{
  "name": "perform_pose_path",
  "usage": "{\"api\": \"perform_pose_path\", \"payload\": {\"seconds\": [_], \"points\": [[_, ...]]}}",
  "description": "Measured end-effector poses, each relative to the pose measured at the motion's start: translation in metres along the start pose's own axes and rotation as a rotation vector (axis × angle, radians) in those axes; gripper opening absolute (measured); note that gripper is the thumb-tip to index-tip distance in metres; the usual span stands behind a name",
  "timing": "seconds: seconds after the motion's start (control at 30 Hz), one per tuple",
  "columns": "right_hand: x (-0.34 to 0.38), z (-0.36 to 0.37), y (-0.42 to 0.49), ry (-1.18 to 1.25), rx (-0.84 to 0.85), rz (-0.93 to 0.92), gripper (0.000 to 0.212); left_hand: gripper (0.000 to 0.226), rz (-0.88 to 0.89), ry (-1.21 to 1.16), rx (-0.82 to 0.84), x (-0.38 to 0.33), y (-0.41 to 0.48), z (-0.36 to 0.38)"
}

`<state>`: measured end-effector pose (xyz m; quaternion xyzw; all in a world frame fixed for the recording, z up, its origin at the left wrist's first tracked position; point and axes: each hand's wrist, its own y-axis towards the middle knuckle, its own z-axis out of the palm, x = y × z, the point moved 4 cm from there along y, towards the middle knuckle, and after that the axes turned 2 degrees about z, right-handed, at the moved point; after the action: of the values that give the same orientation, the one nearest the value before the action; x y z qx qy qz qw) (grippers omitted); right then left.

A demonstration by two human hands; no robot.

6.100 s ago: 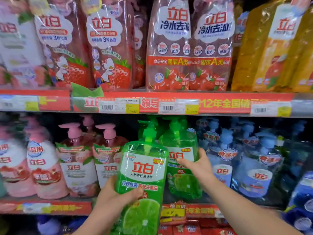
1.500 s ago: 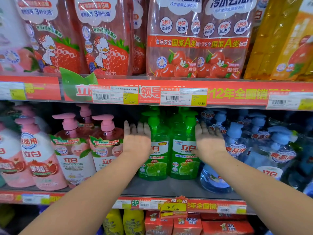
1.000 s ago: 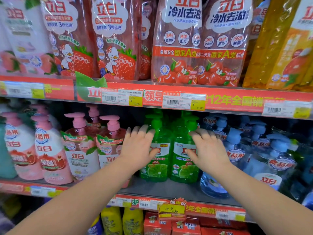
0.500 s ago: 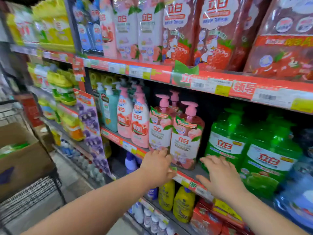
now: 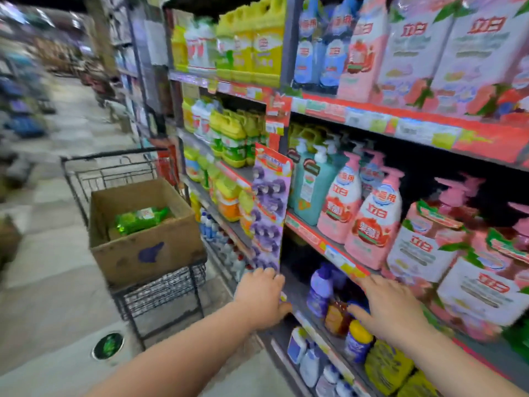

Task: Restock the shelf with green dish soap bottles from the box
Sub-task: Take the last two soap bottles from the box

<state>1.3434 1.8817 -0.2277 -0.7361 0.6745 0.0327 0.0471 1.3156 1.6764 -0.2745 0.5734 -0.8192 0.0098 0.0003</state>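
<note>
A brown cardboard box sits in a black wire cart at the left, with green dish soap bottles lying inside it. My left hand is held out low in front of the shelf, fingers apart and holding nothing. To its right, my right hand is also spread and empty, over the lower shelf edge. The green bottles on the shelf show only as a sliver at the far right edge. The view is blurred by motion.
The wire cart stands on the aisle floor close to the shelving. Pink pump bottles and teal ones fill the middle shelf. A purple hanging display strip juts out from the shelf upright. Yellow jugs stand further left.
My view has swung left from the shelf toward the cart and box. Both hands have left the green bottles on the shelf and dropped lower, empty.
</note>
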Motion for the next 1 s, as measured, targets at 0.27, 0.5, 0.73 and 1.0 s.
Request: {"api": "perform_pose_path", "payload": {"seconds": [0.27, 0.5, 0.73, 1.0], "points": [[0.197, 0.002, 0.086, 0.054, 0.036, -0.208, 0.056, 0.056, -0.241, -0.009, 0.046, 0.2, -0.059, 0.008], [0.345, -0.004, 0.133, 0.14, 0.066, -0.375, 0.058, 0.056, -0.439, -0.03, 0.026, 0.327, -0.096, 0.011], [0.439, -0.01, 0.202, 0.139, 0.098, -0.517, 0.061, 0.056, -0.586, -0.085, 0.044, 0.417, -0.096, 0.024], [0.533, -0.006, 0.315, 0.169, 0.126, -0.607, 0.061, 0.056, -0.677, -0.041, 0.078, 0.534, -0.058, 0.021]]}}
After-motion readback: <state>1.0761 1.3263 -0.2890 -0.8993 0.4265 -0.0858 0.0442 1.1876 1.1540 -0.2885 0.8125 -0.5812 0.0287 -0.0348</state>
